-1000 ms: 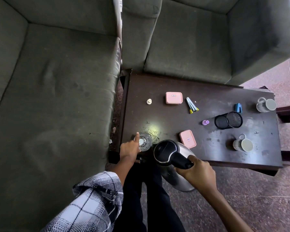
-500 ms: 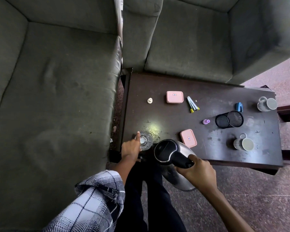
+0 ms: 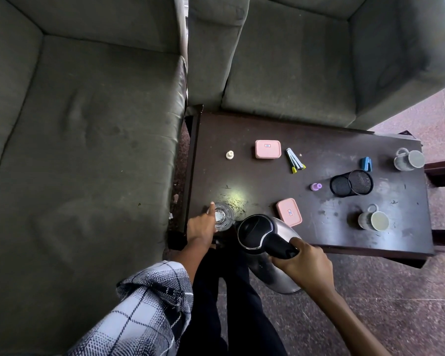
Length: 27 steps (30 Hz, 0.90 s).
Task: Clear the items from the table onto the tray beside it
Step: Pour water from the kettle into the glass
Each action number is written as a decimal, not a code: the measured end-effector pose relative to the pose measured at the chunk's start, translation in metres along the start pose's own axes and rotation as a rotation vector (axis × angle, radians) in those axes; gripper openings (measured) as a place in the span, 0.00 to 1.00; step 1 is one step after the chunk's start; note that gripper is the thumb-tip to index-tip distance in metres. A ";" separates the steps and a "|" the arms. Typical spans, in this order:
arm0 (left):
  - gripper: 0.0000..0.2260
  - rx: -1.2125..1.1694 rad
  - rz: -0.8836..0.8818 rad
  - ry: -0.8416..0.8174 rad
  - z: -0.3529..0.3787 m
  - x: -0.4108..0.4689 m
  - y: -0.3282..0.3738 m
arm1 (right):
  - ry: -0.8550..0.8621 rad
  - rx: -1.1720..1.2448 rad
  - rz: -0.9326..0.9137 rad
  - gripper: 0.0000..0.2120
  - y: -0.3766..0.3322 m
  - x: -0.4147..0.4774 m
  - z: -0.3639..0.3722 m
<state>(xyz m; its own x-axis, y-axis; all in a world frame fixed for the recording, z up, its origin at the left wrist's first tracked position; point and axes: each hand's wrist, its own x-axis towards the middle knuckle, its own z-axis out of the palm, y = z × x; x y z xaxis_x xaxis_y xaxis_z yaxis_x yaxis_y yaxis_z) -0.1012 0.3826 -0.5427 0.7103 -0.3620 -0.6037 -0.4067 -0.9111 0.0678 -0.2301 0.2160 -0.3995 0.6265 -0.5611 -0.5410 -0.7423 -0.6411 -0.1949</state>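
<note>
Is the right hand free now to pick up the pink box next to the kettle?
Probably not as things stand: the right hand is closed around the kettle handle. The near pink box lies close and uncovered, so setting the kettle down first should free the way.

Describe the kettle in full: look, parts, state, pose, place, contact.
The kettle has a shiny, steel-looking body with a black lid and a black handle, both plastic by the look. The lid is shut. It is seen from above at the table's near edge, its body overhanging toward the floor; whether it rests on the edge or is lifted cannot be told. The right hand is closed around the handle. The glass stands just beside it.
</note>
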 end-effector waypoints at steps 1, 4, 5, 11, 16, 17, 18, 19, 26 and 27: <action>0.33 0.003 0.001 -0.001 0.000 0.000 0.000 | 0.001 0.000 0.001 0.22 0.000 0.000 0.000; 0.33 0.004 0.005 -0.003 0.000 0.000 0.001 | 0.002 -0.008 -0.003 0.22 0.001 0.000 0.000; 0.33 0.001 0.005 -0.002 0.000 0.000 0.001 | 0.001 -0.014 -0.004 0.22 0.002 0.000 0.000; 0.32 0.022 -0.010 0.002 0.006 0.003 0.001 | 0.007 -0.023 -0.008 0.21 0.003 -0.001 -0.002; 0.30 0.016 -0.014 -0.002 0.008 0.006 0.001 | 0.012 -0.036 -0.009 0.22 0.004 -0.001 -0.002; 0.30 0.017 -0.016 -0.002 0.009 0.007 0.001 | 0.009 -0.036 -0.010 0.22 0.004 -0.001 -0.002; 0.30 0.018 -0.019 -0.001 0.010 0.007 0.001 | 0.007 -0.034 -0.011 0.21 0.005 -0.001 -0.002; 0.29 0.016 -0.021 -0.001 0.011 0.008 0.001 | 0.005 -0.031 -0.012 0.21 0.005 -0.001 -0.002; 0.29 0.011 -0.025 -0.002 0.012 0.008 0.001 | 0.007 -0.017 -0.010 0.20 0.007 -0.002 -0.001; 0.29 0.010 -0.026 -0.002 0.012 0.008 0.001 | 0.005 -0.019 -0.011 0.20 0.007 -0.002 -0.001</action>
<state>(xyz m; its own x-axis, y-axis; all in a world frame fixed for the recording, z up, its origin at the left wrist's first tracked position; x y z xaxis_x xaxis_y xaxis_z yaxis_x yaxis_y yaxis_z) -0.1028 0.3806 -0.5572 0.7196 -0.3382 -0.6064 -0.3942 -0.9180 0.0443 -0.2360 0.2119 -0.3988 0.6362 -0.5564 -0.5345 -0.7305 -0.6573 -0.1851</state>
